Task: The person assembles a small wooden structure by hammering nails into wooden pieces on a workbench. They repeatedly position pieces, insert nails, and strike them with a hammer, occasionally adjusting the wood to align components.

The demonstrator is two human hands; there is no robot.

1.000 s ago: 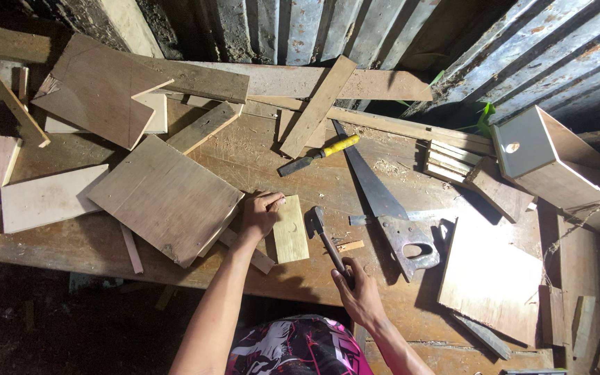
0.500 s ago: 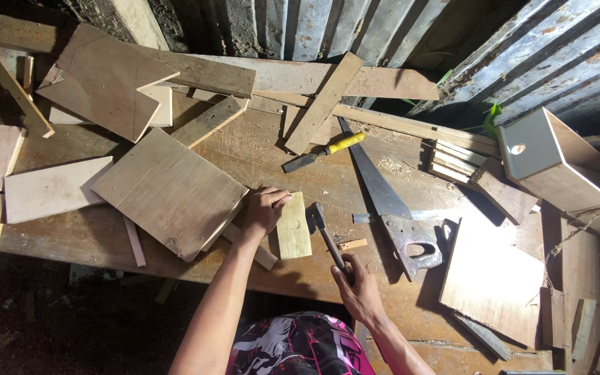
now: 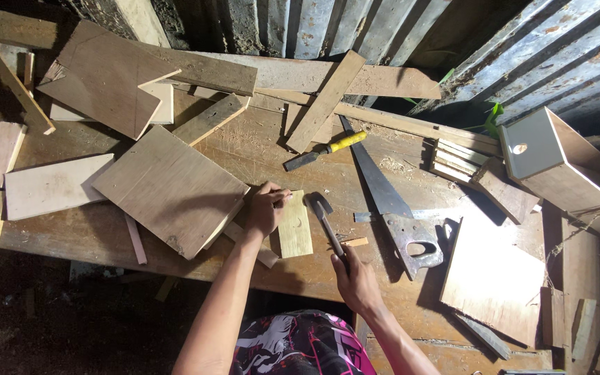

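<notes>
My left hand (image 3: 267, 208) rests on the workbench with its fingers pinched at the top left corner of a small pale wooden block (image 3: 295, 232); what the fingertips pinch is too small to tell. My right hand (image 3: 355, 281) grips the handle of a claw hammer (image 3: 325, 219), whose dark metal head lies just right of the block's upper edge. A large plywood square (image 3: 171, 187) lies directly left of my left hand.
A handsaw (image 3: 390, 201) lies right of the hammer. A yellow-handled chisel (image 3: 324, 151) sits farther back. A plywood sheet (image 3: 494, 274) and an open wooden box (image 3: 557, 167) are at the right. Boards and offcuts (image 3: 53, 184) crowd the left and back of the bench (image 3: 272, 156).
The hammer head has shifted slightly closer to the block's top edge. My left hand stays pinched at the block's corner.
</notes>
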